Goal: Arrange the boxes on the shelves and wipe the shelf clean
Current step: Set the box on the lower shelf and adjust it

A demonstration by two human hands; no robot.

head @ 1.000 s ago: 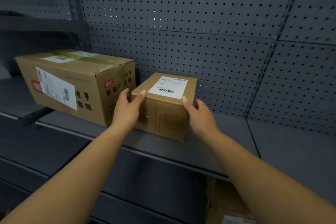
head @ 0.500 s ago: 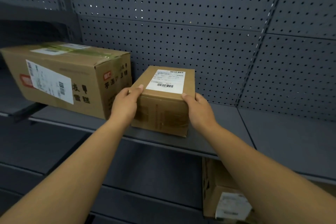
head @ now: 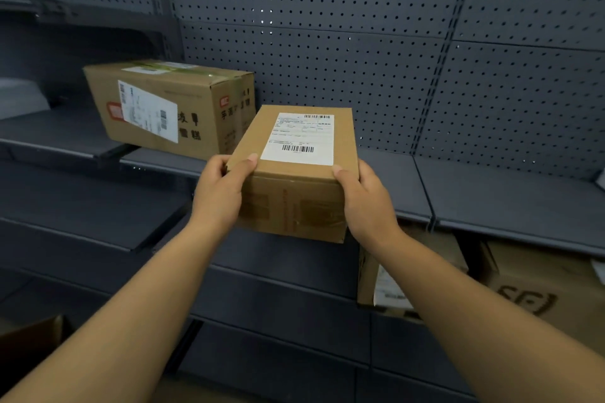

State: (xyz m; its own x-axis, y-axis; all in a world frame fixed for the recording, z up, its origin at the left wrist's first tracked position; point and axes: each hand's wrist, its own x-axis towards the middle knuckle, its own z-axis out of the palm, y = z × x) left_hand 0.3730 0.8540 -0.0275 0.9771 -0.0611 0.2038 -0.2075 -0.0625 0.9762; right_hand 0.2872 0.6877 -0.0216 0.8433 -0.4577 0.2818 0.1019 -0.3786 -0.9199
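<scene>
A small cardboard box point(head: 294, 203) with a white barcode label on top is held off the dark grey shelf point(head: 491, 203), out in front of its edge. My left hand point(head: 219, 193) grips its left side and my right hand point(head: 366, 199) grips its right side, thumbs on the top edge. A large cardboard box point(head: 170, 108) with a white label and printed characters stands on the shelf to the left, slightly askew over the shelf's front.
A perforated grey back panel point(head: 360, 42) rises behind the shelf. On the lower shelf at the right sit two more cardboard boxes point(head: 543, 291), one with a white label point(head: 389, 291). Another shelf board point(head: 82, 206) juts out at the lower left.
The small box stood on the shelf beside the large box; both hands closed on its sides and have lifted it off and pulled it toward me.
</scene>
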